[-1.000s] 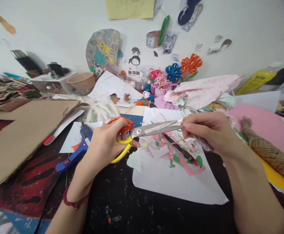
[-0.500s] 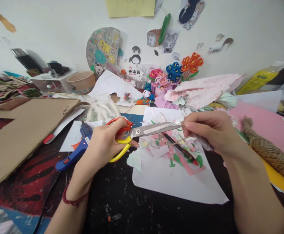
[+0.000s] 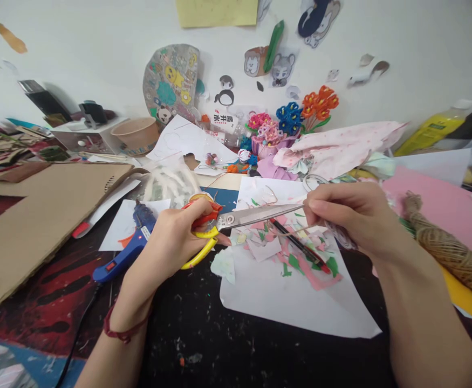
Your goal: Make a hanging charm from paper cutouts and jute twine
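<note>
My left hand [image 3: 179, 229] is closed round the red and yellow handles of a pair of scissors [image 3: 252, 215]. The blades lie together and point right, their tips at the fingers of my right hand [image 3: 343, 215]. That hand is closed in a pinch on a thin cord, and pale loops of cord [image 3: 343, 235] hang beneath the palm. A thin brown strand runs left from below its fingers. Under the blades lies white paper [image 3: 292, 307] with pink and green scraps and a black and red pen [image 3: 300, 246].
At the left are a blue glue gun [image 3: 122, 256] and a sheet of cardboard [image 3: 57, 215]. A roll of twine [image 3: 450, 248] lies at the right by pink paper [image 3: 433, 205]. Behind stand craft flowers [image 3: 290, 118], a paper bowl [image 3: 135, 134] and a yellow bottle [image 3: 433, 129].
The scissor blades have closed together; a slim gap showed between them before. Both hands have hardly moved.
</note>
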`<state>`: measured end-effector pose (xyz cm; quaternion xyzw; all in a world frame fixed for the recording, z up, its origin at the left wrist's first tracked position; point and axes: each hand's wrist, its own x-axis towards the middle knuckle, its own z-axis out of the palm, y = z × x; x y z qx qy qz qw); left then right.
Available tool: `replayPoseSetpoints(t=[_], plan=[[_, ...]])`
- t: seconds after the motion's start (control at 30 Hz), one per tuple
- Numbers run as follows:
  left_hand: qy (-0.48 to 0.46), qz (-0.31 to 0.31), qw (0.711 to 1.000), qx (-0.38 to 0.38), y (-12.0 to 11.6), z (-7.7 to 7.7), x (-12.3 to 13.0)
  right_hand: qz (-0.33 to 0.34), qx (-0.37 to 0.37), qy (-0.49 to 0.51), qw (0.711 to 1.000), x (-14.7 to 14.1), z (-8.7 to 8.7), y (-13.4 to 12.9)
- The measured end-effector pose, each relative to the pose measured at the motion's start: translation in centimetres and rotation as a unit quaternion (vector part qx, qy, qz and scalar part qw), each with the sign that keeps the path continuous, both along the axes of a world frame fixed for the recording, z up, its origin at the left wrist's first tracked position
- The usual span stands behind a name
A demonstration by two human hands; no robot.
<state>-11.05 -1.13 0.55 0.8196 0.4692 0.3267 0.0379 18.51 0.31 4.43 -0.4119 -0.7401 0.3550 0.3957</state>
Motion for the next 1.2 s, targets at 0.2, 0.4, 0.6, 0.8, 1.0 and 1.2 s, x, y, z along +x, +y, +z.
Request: replayPoseSetpoints(t=[0.2, 0.4, 0.6, 0.8, 1.0, 1.2], plan=[[-0.066, 0.039, 0.997, 0.001, 0.0, 0.8, 0.4, -0.012, -0.004, 0.001, 1.000, 0.2, -0.3, 0.0], [-0.133, 0.063, 0.987, -0.070, -0.1, 1.0, 0.6, -0.022, -0.005, -0.019, 1.000, 0.3, -0.4, 0.0], [-0.077, 0.068, 0.994, -0.047, 0.1, 0.2, 0.5, -0.046, 0.029, -0.043, 0.998, -0.1, -0.4, -0.1], [-0.045, 0.090, 0.995, 0.006, 0.5, 0.6, 0.5, -0.057, 0.111, -0.060, 0.990, -0.7, -0.4, -0.2], [-0.013, 0.048, 0.999, -0.013, 0.2, 0.5, 0.4, -0.067, 0.162, -0.082, 0.981, -1.0, -0.2, -0.3], [-0.010, 0.028, 1.000, -0.012, 0.1, -0.1, 0.3, -0.060, 0.179, -0.083, 0.978, -0.9, -0.3, -0.3]])
